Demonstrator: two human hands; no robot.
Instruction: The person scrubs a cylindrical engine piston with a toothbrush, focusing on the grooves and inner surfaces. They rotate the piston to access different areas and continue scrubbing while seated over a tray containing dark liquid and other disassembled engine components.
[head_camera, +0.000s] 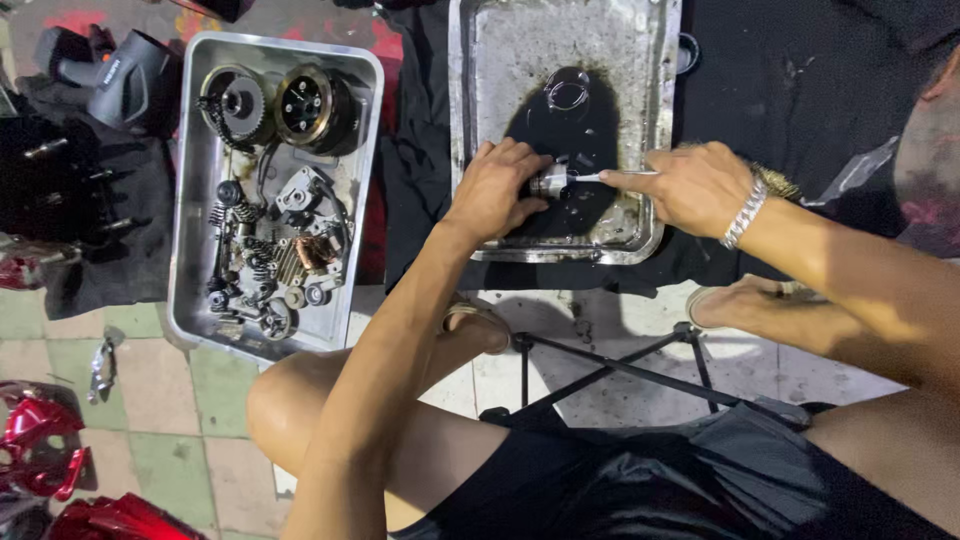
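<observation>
My left hand grips a small round metal part over the dirty metal tray that holds a pool of dark oil. My right hand, with a metal bracelet on its wrist, holds a thin metal tool whose tip touches the part. Both hands hover low above the tray's near edge.
A second metal tray to the left holds several engine parts, gears, springs and a chain. Black cloth lies under the trays. Red fairing pieces sit on the tiled floor at lower left. A black stool frame stands between my legs.
</observation>
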